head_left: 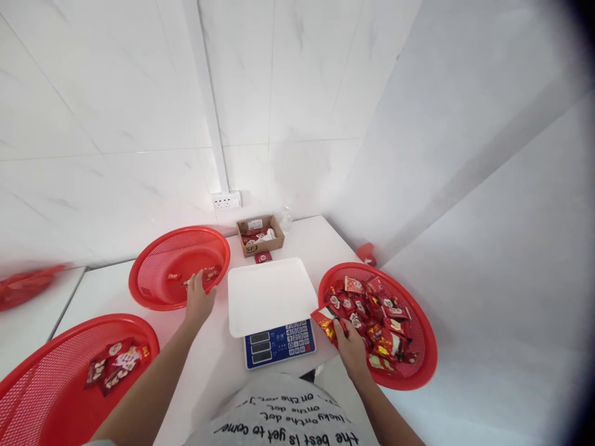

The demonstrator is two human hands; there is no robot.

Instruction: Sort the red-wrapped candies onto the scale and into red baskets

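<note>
My right hand (349, 350) is closed on a red snack packet (326, 322) with gold and white print. It holds the packet over the near-left rim of the right red basket (430, 365), which is heaped with small red packets (372, 310). My left hand (199, 296) reaches over the near rim of the back-left red basket (139, 279), its fingers partly spread beside a small red packet (211, 272). Whether it touches that packet I cannot make out. Between my hands stands a digital scale (279, 344) with a bare white pan (271, 296).
A third red basket (132, 322) at front left holds a few packets (116, 365). Behind the scale sit a cardboard box (263, 246) of packets, a loose red packet (263, 257) and a clear plastic item (286, 217). Walls bound the table (320, 232) behind and at right.
</note>
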